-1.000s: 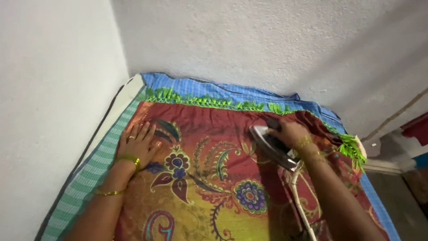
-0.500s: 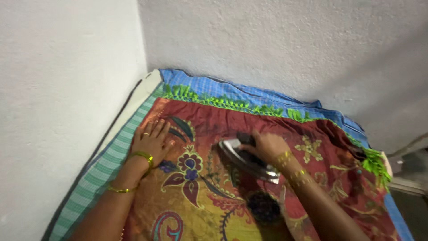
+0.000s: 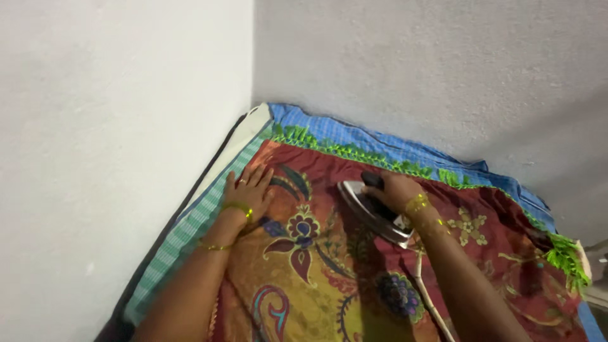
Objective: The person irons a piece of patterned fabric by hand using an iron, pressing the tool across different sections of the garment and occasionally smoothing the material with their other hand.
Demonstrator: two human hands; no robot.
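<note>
Item: pressing of a patterned cloth, step in hand. I log this as mid-stroke ironing.

Right hand (image 3: pixel 391 190): fingers wrapped round the dark handle of the iron (image 3: pixel 373 213), so closed on it. The soleplate sits flat on the cloth, nose pointing toward the left hand.

Left hand (image 3: pixel 248 191): fingers spread wide, palm pressed flat on the cloth (image 3: pixel 316 278), holding nothing. It lies well to the left of the iron, with a stretch of red and gold fabric between the two.

Cord (image 3: pixel 425 294): pale, running from the iron's heel back along the right forearm.

Cloth edge: green fringe (image 3: pixel 354 152) just beyond both hands, blue checked underlay (image 3: pixel 392 143) past that.

Judgement: the next move calls for a steady glide across the stretch between the hands, the flat palm keeping the cloth taut and clear of the plate.
</note>
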